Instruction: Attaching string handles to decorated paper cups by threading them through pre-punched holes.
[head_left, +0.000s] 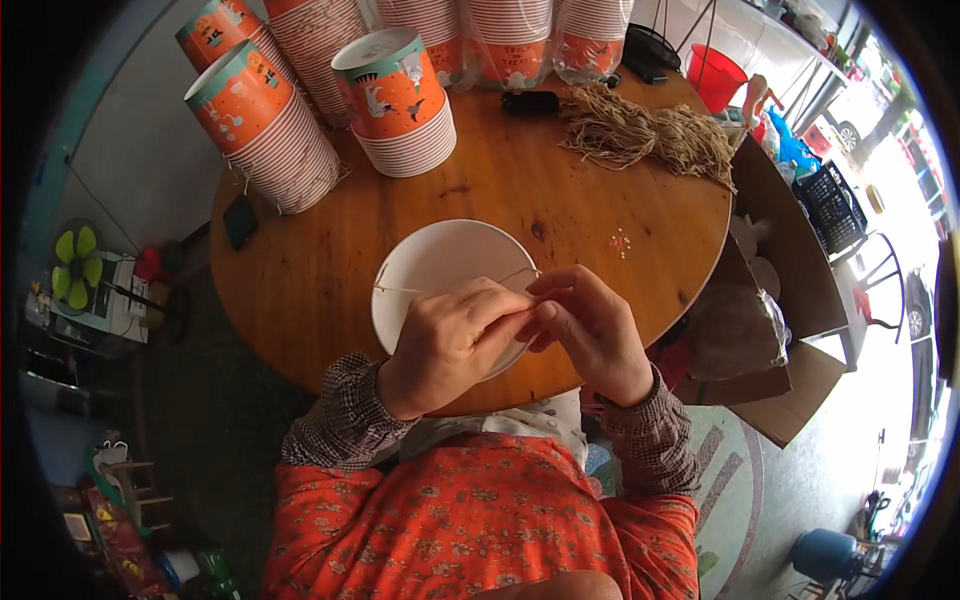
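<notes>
A white-lined paper bucket (430, 255) stands mouth up in front of me at the near edge of the round table. Thin beige cord (398, 290) crosses its left rim and runs in under my left hand; another bit shows at the right rim. My left hand (445, 340) is closed in a pinch above the bucket. Against it, my right hand (592, 335) is pinched too, thumb and forefinger meeting the left fingertips over the bucket's right side. The cord leads to the fingers, which mostly cover it where they meet.
Stacks of orange printed paper buckets (395, 110) line the back and left of the wooden table (560, 215). A bundle of beige cords (650, 135) lies at the back right, near a red pail (715, 78). A dark phone-like object (239, 221) rests at the left edge. Cardboard boxes (790, 400) stand right.
</notes>
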